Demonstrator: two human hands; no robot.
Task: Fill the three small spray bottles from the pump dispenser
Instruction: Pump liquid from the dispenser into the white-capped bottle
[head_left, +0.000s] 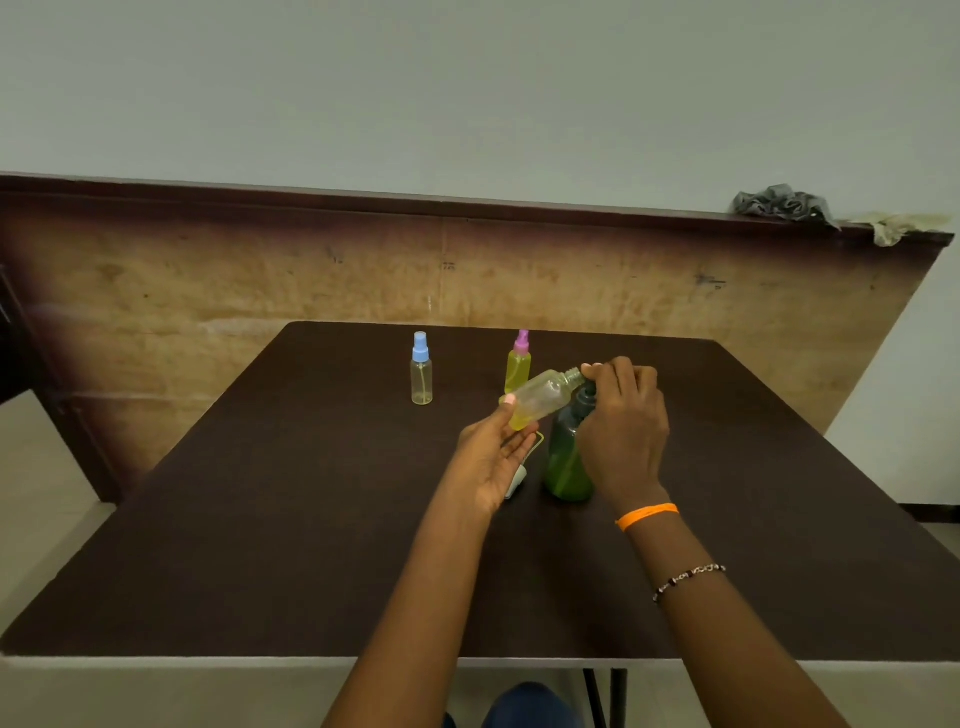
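Observation:
My left hand (493, 457) holds an uncapped clear spray bottle (543, 397), tilted with its open neck against the pump head and a little yellow liquid at its low end. My right hand (621, 431) curls over the top of the green pump dispenser (566, 462), hiding the pump head. A blue-capped bottle (421, 370) stands upright at the back, nearly empty. A pink-capped bottle (518, 364), full of yellow liquid, stands behind the tilted one. A white spray cap (517, 480) lies on the table beneath my left hand, partly hidden.
The dark brown table (311, 519) stretches wide to the left and right of the bottles. A wooden panel (260, 280) rises behind the table's far edge. Crumpled cloths (784, 205) sit on the panel's top at the far right.

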